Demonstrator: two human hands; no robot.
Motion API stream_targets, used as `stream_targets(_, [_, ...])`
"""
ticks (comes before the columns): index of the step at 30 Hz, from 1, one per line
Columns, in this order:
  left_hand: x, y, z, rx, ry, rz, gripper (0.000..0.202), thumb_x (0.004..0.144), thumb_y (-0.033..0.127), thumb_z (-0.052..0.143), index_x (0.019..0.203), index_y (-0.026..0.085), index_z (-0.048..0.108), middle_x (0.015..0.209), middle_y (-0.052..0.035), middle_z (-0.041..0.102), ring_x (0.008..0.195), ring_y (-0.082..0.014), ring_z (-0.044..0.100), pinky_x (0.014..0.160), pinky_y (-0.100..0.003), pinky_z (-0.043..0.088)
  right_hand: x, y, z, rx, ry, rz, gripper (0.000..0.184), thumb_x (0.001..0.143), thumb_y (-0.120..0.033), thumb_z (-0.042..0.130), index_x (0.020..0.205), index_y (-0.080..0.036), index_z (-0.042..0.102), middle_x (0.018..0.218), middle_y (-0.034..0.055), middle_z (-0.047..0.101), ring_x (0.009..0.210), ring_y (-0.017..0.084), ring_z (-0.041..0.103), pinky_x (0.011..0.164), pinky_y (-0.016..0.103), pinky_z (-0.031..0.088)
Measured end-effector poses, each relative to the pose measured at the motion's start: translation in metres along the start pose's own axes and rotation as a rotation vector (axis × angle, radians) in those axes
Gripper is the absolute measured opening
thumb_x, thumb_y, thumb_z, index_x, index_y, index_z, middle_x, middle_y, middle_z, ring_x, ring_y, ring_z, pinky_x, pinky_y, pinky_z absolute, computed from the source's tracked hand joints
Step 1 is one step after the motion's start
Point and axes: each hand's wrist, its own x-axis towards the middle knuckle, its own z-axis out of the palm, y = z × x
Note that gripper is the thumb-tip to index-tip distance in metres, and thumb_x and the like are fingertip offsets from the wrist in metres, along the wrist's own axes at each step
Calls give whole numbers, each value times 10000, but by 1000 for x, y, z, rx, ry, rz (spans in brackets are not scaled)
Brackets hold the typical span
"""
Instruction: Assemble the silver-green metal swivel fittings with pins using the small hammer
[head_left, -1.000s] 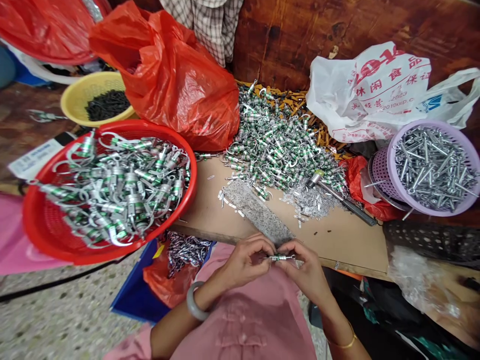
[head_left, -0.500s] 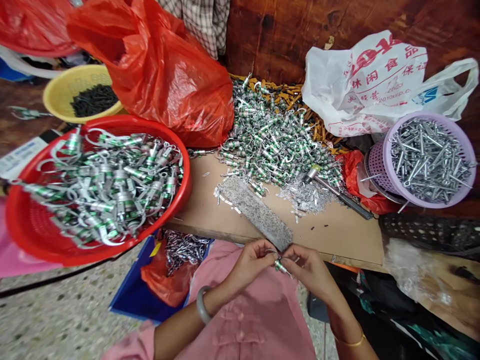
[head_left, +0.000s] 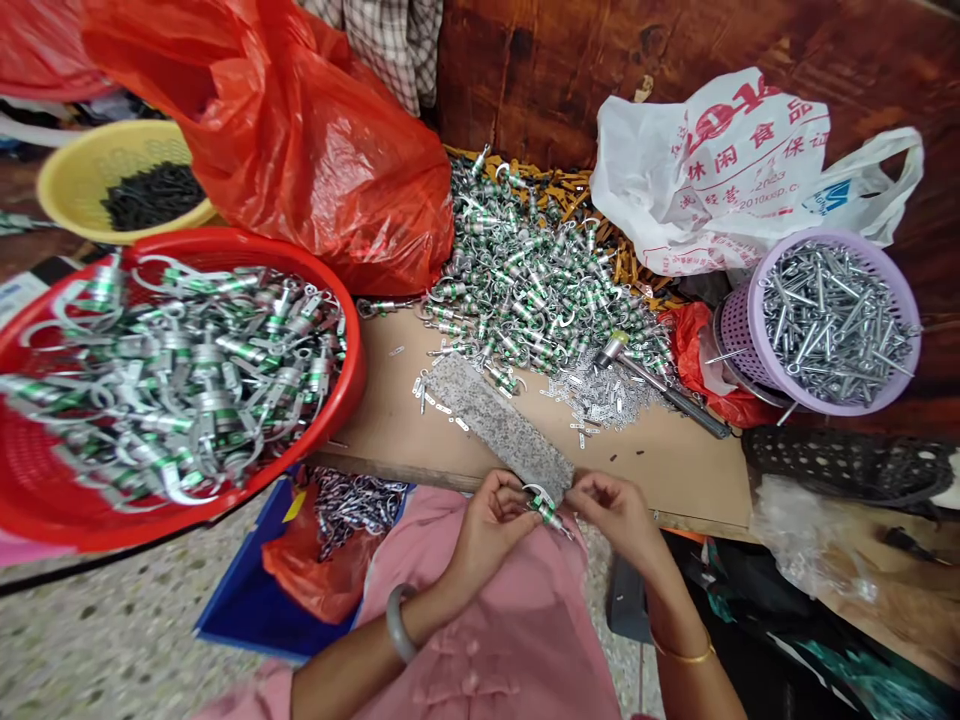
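Observation:
My left hand (head_left: 495,520) is closed, pinching a small green-and-silver metal piece with a curved hook (head_left: 546,508) between thumb and fingers. The piece slants down to the right, just in front of the near end of a speckled grey stone bar (head_left: 499,420). Right beside it, my right hand (head_left: 615,505) has its thumb and fingertips pressed together; whatever they hold is too small to make out. Beyond the bar lies a heap of similar hooked pieces (head_left: 547,280), with a pile of small flat metal links (head_left: 611,395) and a hammer (head_left: 660,385) at its right.
A red basket (head_left: 356,350) full of hooked pieces stands on the left, below a yellow basket (head_left: 67,205) of black parts. A red plastic bag (head_left: 322,160) and a white bag (head_left: 720,180) stand behind. At right is a purple basket (head_left: 754,330) of metal pins.
My hands have drawn slightly apart. The hooked piece, earlier between both hands, now sits in my left hand with its hook showing. The whole view has shifted a little.

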Motion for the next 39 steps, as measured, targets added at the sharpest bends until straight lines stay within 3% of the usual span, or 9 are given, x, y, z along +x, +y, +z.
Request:
stream_targets(3, [2, 8, -4, 39, 31, 52, 446, 619, 268, 909, 877, 207, 551, 727, 34, 701, 653, -127, 664, 628, -218, 514, 18, -7, -11, -327, 322, -107, 352, 892, -539, 631, 837, -199, 699, 752, 28, 684, 667, 176, 598, 649, 291, 447])
stream_targets(5, [4, 11, -7, 49, 37, 69, 444, 617, 272, 909, 873, 206, 552, 717, 38, 689, 639, -121, 655, 622, -216, 512, 31, -13, -13, -605, 435, -163, 260, 896, -460, 646, 858, -210, 706, 811, 50, 709, 717, 202, 628, 683, 309, 451])
stream_targets(8, [8, 12, -9, 37, 15, 66, 451, 608, 283, 918, 844, 200, 543, 705, 38, 679, 629, -116, 645, 611, -211, 504, 46, -20, -10, -913, 416, -204, 124, 897, -311, 632, 863, -220, 708, 819, 54, 721, 682, 193, 629, 637, 293, 417])
stream_targets(12, [10, 11, -11, 16, -26, 41, 450, 614, 291, 921, 828, 198, 537, 698, 40, 675, 642, -121, 648, 629, -220, 505, 50, -26, -7, -1093, 363, -223, 117, 867, -200, 599, 804, -216, 696, 791, 66, 721, 665, 186, 629, 604, 286, 385])
stream_targets(16, [10, 11, -12, 8, -32, 34, 447, 612, 275, 923, 836, 195, 545, 717, 41, 682, 639, -113, 636, 636, -219, 496, 39, -28, -16, -912, 386, -222, 144, 867, -227, 579, 908, -201, 715, 798, 55, 721, 670, 196, 645, 621, 289, 422])
stream_targets(19, [10, 11, -11, -6, -37, 32, 439, 616, 273, 922, 831, 193, 548, 703, 46, 671, 646, -113, 632, 646, -221, 495, 23, -33, -17, -636, 300, -311, 198, 907, -268, 557, 996, -213, 725, 863, 38, 732, 726, 190, 669, 684, 288, 483])
stream_targets(27, [9, 12, -9, -37, -43, 47, 407, 631, 277, 919, 809, 188, 565, 721, 31, 679, 669, -122, 632, 652, -224, 487, -5, -53, 23, -435, 14, -418, 165, 959, -232, 577, 955, -243, 741, 846, 38, 730, 752, 182, 693, 676, 273, 517])
stream_targets(34, [9, 11, -10, -33, -45, 37, 404, 628, 264, 918, 819, 185, 571, 705, 35, 679, 661, -122, 633, 645, -220, 488, 1, -47, 26, -422, 193, -467, 185, 982, -253, 543, 1062, -227, 708, 938, 45, 723, 789, 168, 693, 695, 265, 540])
stream_targets(39, [8, 16, -8, -13, -43, 39, 385, 634, 242, 909, 809, 185, 572, 682, 41, 682, 643, -118, 634, 631, -213, 481, 7, -44, 18, -715, 260, -529, 167, 981, -254, 548, 895, -232, 690, 886, 50, 710, 861, 226, 639, 773, 336, 484])
